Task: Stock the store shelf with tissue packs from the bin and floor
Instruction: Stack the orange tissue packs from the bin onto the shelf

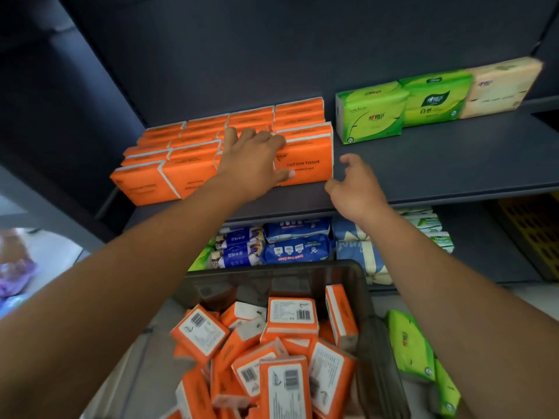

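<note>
**Orange row nearly squared, bin far from empty**

Orange tissue packs (pixel 193 176) stand on edge in tight rows at the centre left of the frame, on the dark shelf (pixel 438 164). They are flat, soft-wrapped blocks with white sides. The rightmost front pack (pixel 305 158) reads COTTON TISSUE.

The left hand (pixel 254 158) lies over the front row, its fingers bent over the top edges and its thumb against the face of that labelled pack. I cannot tell whether it clamps a pack or only presses the row into line. The right hand (pixel 357 189) hovers just right of the row with its fingers loosely curled, holding nothing. Whether it touches the pack's lower corner is unclear.

The step in hand looks like seating and straightening a newly shelved pack. More orange packs (pixel 290 316) lie jumbled in the dark bin (pixel 272 276) at the bottom centre, barcodes up. Light green packs (pixel 408 346) lie on the floor at the lower right.

The next move probably calls for reaching down into the bin and turning a pack upright, printed face out. It would then go into the bare shelf space between the orange row and the green packs (pixel 372 113) at the upper right.
</note>
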